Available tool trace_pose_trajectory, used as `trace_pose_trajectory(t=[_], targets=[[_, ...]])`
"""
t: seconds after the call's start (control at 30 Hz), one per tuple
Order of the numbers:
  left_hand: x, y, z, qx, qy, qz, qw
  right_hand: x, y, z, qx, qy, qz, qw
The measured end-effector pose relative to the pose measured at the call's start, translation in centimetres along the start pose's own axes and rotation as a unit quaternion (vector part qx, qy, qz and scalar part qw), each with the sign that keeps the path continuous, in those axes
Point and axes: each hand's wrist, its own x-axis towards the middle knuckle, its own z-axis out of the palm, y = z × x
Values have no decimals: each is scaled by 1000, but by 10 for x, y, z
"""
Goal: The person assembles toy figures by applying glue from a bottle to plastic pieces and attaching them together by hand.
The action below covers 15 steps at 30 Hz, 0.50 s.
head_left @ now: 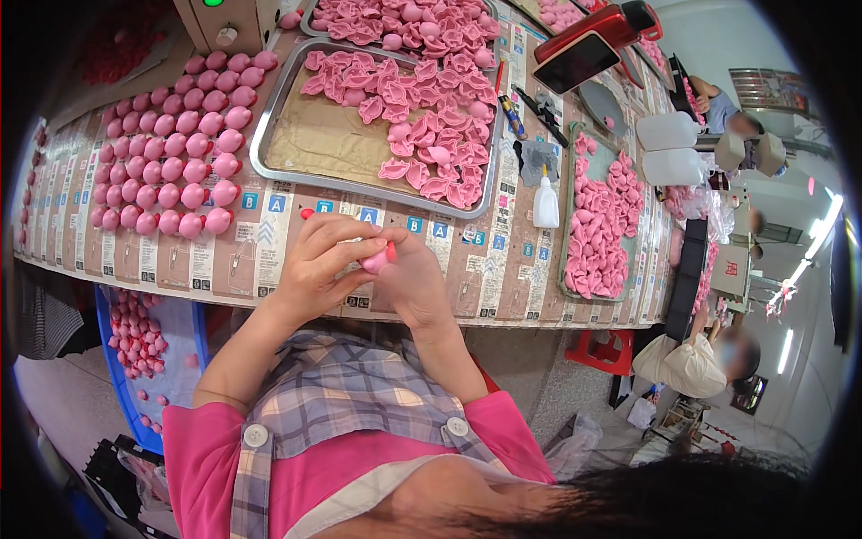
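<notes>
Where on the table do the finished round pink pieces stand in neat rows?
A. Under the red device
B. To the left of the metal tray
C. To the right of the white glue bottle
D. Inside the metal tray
B: the round pink pieces stand in rows on the table left of the metal tray, which holds flat pink shapes instead.

a long workbench (pixel 503 269) runs across the view, its top covered in printed paper sheets. the floor (pixel 63 395) under its near edge is pale grey concrete. a red plastic stool (pixel 600 350) stands below the bench's right end (half tucked under it). off the right end the room opens out, with long ceiling light strips (pixel 822 229) glowing bright and a pale wall (pixel 718 36) behind the far right corner.
</notes>
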Motion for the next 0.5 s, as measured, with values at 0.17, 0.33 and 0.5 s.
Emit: trace_pose_trajectory(t=[0.17,0.33,0.5], targets=[[0,0,0,18,-4,14,1000,-4,-5,11,18,-1,-32,999],[0,0,0,19,-15,19,1000,-6,-5,12,23,8,-34,999],[4,-1,0,13,-22,23,999,-5,-5,9,41,5,-24,999]])
